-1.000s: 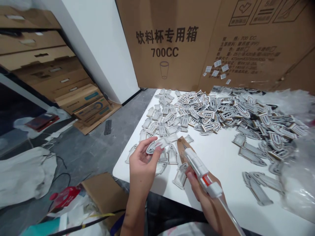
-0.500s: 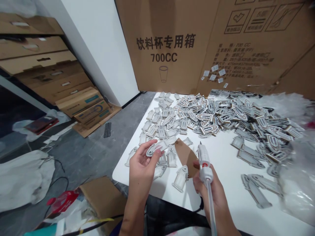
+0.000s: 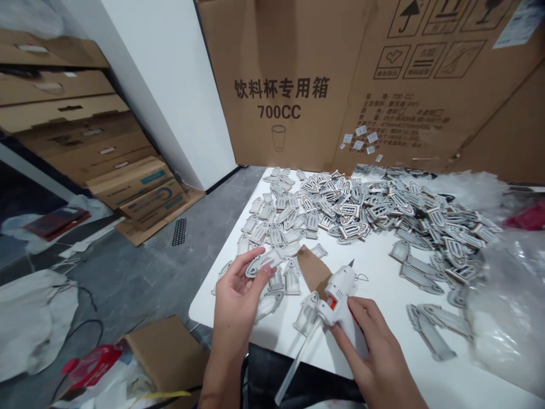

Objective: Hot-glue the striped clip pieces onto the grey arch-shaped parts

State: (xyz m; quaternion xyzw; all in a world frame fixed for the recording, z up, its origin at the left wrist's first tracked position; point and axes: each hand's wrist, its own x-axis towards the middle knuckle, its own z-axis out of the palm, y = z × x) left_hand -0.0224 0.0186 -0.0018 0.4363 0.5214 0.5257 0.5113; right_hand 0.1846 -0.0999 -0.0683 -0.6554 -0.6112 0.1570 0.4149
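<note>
Gripping a white glue gun [image 3: 338, 292] by its handle, the right hand [image 3: 370, 346] was closed around the tool at the near edge of the white desk [image 3: 383, 284], with the nozzle aimed away from the person and a pale glue stick [image 3: 298, 363] jutting back from its rear. Whether the gun rested on the desk or hung just above it could not be told from this angle. To its left, the left hand [image 3: 236, 295] pinched a grey arch-shaped cutout [image 3: 264, 262] between thumb and fingertips, holding it flat above a scatter of like pieces. A brown card scrap [image 3: 314, 270] lay between the two hands, just ahead of the nozzle.

Clean work here seemed to call for a hold on the cutout's rim alone, fingers clear of the hot tip, and a small bead kept inside the outline.

Farther back, a heap of cutouts [image 3: 383, 210] spread across the desk, with clear plastic bags [image 3: 506, 318] at the right. Behind them stood a large cardboard box [image 3: 298, 74] marked 700CC, and flattened cartons [image 3: 85, 142] leaned at the left.
</note>
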